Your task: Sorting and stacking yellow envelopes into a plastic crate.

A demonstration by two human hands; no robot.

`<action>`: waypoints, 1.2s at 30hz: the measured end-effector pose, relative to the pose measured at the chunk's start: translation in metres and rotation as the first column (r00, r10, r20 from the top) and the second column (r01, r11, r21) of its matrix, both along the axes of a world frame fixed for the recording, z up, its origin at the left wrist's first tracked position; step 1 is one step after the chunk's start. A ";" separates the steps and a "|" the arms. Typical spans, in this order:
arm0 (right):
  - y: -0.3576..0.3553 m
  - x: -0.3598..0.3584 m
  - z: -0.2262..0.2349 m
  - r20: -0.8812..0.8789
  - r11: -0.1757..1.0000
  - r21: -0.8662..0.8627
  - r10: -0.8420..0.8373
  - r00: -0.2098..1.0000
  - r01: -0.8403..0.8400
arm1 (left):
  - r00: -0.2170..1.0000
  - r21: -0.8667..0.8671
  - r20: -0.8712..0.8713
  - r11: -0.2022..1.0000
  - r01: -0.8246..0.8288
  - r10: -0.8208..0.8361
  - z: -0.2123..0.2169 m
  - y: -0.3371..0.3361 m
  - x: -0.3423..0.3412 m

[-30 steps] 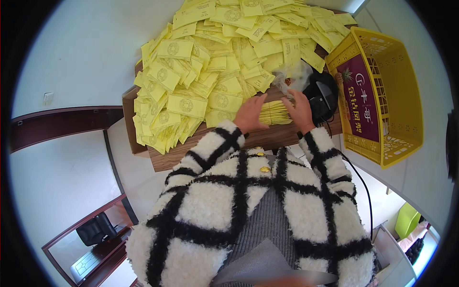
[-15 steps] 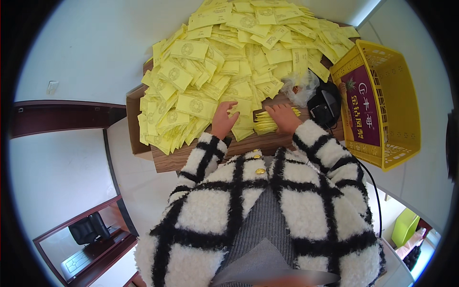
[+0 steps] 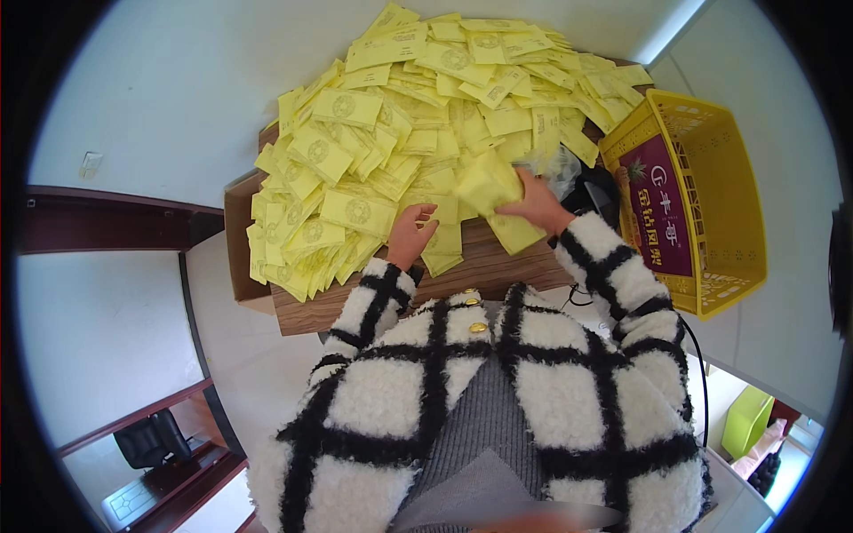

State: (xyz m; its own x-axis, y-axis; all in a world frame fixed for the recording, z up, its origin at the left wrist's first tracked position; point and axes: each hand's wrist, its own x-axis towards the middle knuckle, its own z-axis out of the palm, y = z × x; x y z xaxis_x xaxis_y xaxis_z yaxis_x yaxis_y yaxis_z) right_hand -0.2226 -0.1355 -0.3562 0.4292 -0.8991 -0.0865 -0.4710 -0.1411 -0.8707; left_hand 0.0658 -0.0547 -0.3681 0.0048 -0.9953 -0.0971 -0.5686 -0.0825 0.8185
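Note:
A large heap of flat yellow paper packets [image 3: 355, 164] with dark print covers most of the wooden table [image 3: 329, 311]. My right hand [image 3: 538, 206] grips a stack of yellow packets [image 3: 489, 182] by its right side, thumb below and fingers behind. The stack is raised, its broad face toward me and partly blurred; one packet [image 3: 515, 234] hangs lower beneath it. At the heap's near edge, my left hand [image 3: 412, 236] rests with fingers loosely curled and thumb apart, holding nothing. It is beside some packets [image 3: 442, 244] lying near the table's front.
To the right stands a yellow plastic crate [image 3: 729, 204] with a purple panel. A clear plastic bag [image 3: 562, 169] and a black device [image 3: 597, 197] sit between it and my right hand. A cardboard box [image 3: 244, 240] is at the table's left, and a black cable [image 3: 699, 373] hangs at the right.
My right hand has picked up the stack from the table and tilted it upright, so its broad face shows instead of its edges. My left hand stays in nearly the same place.

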 end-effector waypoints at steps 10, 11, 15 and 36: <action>-0.060 -0.091 0.192 0.733 0.907 0.184 -0.384 0.562 0.380 | 0.996 0.016 -0.092 1.000 0.008 -0.006 -0.019 -0.006 0.004; -0.068 -0.117 0.193 0.706 0.894 0.036 -0.339 0.622 0.446 | 0.995 0.018 -0.093 1.000 0.025 -0.023 -0.019 -0.005 0.003; -0.041 -0.133 0.271 0.863 0.912 0.192 -0.333 0.381 0.363 | 0.993 0.055 -0.122 0.998 0.005 0.002 -0.018 0.005 0.000; -0.005 -0.363 -0.009 0.045 0.752 0.535 -0.480 0.876 0.385 | 0.698 0.263 0.654 0.777 -0.572 0.293 -0.054 0.119 0.064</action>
